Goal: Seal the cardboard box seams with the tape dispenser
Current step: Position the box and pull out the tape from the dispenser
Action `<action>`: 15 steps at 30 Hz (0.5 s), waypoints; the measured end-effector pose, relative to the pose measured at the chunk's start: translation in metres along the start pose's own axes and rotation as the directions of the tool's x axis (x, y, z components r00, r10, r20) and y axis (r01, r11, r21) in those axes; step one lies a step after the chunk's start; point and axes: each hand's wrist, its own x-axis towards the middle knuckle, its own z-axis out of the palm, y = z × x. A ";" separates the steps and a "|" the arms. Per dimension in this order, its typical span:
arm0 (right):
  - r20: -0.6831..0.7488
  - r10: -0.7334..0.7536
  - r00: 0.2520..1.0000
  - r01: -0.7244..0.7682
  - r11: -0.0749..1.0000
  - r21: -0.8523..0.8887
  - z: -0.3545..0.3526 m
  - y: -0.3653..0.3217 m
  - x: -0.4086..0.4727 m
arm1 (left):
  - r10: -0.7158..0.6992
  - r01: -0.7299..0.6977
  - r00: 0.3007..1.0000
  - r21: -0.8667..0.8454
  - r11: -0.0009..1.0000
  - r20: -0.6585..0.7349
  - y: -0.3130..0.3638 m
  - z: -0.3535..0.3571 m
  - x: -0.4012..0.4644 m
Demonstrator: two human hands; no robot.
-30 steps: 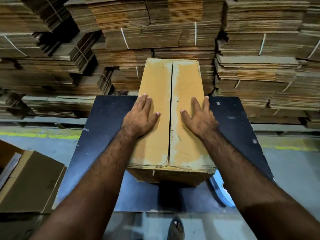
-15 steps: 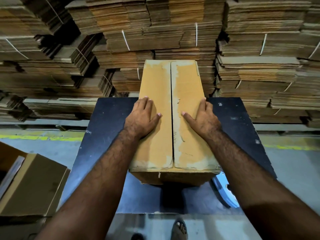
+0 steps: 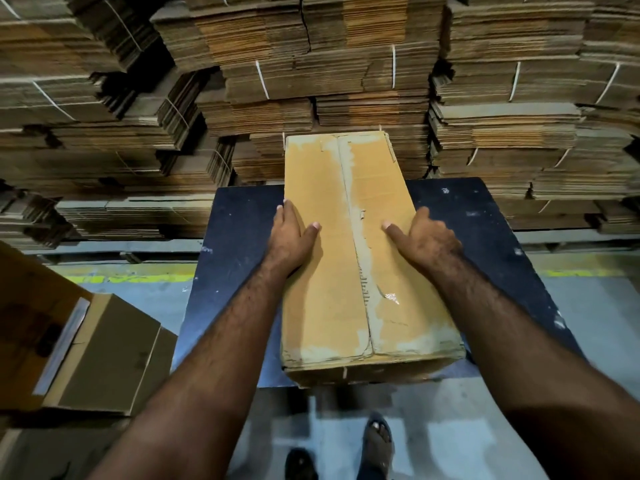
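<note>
Currently the cardboard box (image 3: 349,271) lies lengthwise between both hands, on the dark blue table (image 3: 235,258), its near end overhanging the table's front edge. Left hand (image 3: 289,235) sits at the box's left top edge, fingers over the side, thumb flat on the left flap. Right hand (image 3: 426,235) sits at the right edge likewise — thumb extended on the right flap, fingers curled over the side. Box surface: tan, with pale torn strips along the centre seam (image 3: 360,258) and end edges; both flaps closed and meeting at the seam. Outward: a smaller carton (image 3: 104,355) stands left of the table — stacked flat cardboard bundles (image 3: 346,64) fill the background
</note>
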 end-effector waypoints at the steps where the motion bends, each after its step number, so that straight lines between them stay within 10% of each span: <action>1: 0.018 -0.008 1.000 0.008 1.000 0.016 -0.001 -0.004 0.002 | -0.018 0.018 1.000 -0.041 0.999 -0.013 -0.002 -0.002 -0.001; 8: 0.149 -0.254 0.956 0.227 0.957 0.180 0.000 -0.070 0.046 | -0.138 0.115 0.984 -0.192 0.975 -0.115 -0.033 -0.013 -0.021; 15: 0.140 -0.429 0.893 0.438 0.898 -0.040 0.002 -0.147 0.110 | -0.206 0.174 0.977 -0.363 0.915 -0.050 -0.004 0.020 -0.053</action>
